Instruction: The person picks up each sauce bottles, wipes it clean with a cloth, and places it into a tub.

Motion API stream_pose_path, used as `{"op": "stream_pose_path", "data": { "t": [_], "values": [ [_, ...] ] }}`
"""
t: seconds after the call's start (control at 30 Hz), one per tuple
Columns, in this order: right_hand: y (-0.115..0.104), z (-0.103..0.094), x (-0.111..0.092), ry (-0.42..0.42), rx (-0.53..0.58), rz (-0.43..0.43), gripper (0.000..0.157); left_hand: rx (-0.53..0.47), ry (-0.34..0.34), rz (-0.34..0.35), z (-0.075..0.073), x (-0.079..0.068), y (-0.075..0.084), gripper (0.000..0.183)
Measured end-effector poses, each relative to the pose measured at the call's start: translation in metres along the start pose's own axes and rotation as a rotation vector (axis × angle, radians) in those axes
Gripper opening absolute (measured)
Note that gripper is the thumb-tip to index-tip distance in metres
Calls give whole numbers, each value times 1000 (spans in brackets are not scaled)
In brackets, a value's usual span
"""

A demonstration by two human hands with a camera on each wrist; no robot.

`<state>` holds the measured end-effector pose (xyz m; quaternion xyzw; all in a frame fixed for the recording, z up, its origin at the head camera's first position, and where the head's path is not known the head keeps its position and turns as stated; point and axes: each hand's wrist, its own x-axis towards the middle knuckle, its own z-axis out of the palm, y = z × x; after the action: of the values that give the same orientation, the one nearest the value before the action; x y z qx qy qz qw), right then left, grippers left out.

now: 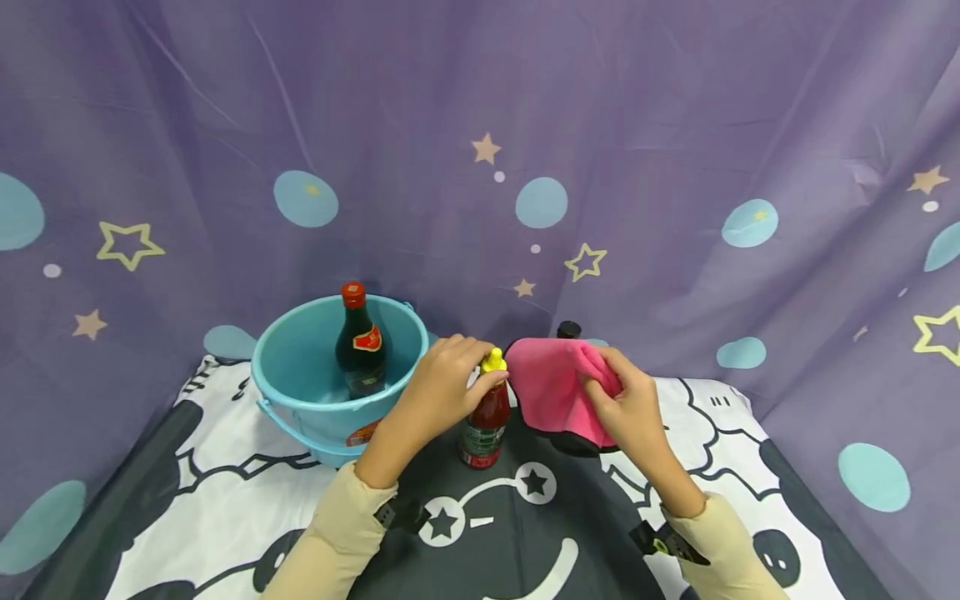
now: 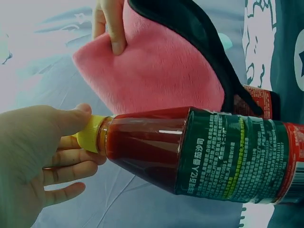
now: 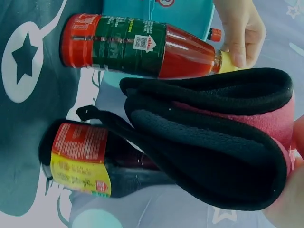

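Observation:
A ketchup bottle with a green label and yellow cap stands upright on the patterned cloth. My left hand pinches that cap between thumb and fingers. In my right hand I grip a folded pink cloth with black edging and a black loop, held up just right of the ketchup bottle. Behind the cloth stands a dark bottle with a red and yellow label; in the head view only its black cap shows above the pink fabric.
To the left stands a light blue bucket with a handle. Inside it leans a dark bottle with a red cap. A purple curtain with stars and dots hangs behind. The black and white cloth covers the table.

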<state>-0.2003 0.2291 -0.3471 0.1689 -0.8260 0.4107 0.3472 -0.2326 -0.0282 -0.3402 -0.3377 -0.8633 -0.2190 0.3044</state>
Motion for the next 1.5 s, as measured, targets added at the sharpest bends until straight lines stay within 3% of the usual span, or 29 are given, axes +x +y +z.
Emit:
{"op": "stream_pose_path", "data": {
  "t": [0.33,0.5,0.6,0.8,0.93,1.1,1.3,1.5],
  "values": [
    [-12,13,4,56,34,-11,26,-130,-66,22,1,-3,-3,28],
    [-19,21,10,51,52,-79,27,-144,-87,21,-4,-6,-9,25],
    [-22,26,11,56,40,-137,27,-118,-65,38,-7,-6,-11,25],
    [-22,38,4,60,42,-224,31,18,19,137,-7,-7,-6,30],
    [-22,51,-5,-9,33,-285,34,94,41,174,-8,-6,-4,31],
    [-23,64,-24,-88,-86,-410,42,48,46,173,-5,-7,1,27],
    [-23,71,-32,-109,-260,-525,70,17,72,162,-5,-8,2,29],
    [-18,72,-31,-118,-335,-589,71,21,59,168,-8,-5,-3,28]
  ]
}}
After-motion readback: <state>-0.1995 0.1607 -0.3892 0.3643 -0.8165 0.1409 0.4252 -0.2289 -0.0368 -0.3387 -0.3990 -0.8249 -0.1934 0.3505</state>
